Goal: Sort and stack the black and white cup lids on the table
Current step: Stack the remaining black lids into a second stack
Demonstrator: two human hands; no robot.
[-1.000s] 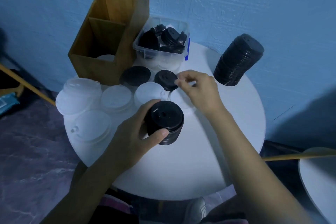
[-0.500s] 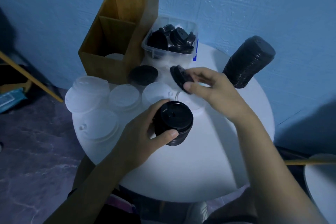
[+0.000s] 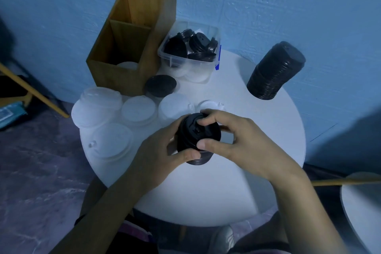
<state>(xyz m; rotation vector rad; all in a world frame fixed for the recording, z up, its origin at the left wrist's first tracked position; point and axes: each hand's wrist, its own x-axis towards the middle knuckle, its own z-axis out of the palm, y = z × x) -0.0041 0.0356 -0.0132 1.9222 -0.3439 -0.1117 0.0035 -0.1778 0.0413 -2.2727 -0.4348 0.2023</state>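
Note:
My left hand grips a short stack of black lids above the round white table. My right hand pinches the top black lid of that stack between thumb and fingers. A tall leaning stack of black lids stands at the back right. One black lid lies beside the wooden box. Several white lids and white lid stacks sit on the table's left side.
A clear plastic bin holding black and white lids stands at the back. A wooden divided box stands at the back left. The blue wall is close behind. Another round table edge shows at right.
My right hand lifted a black lid from the table near the bin and brought it down onto the stack held in my left hand.

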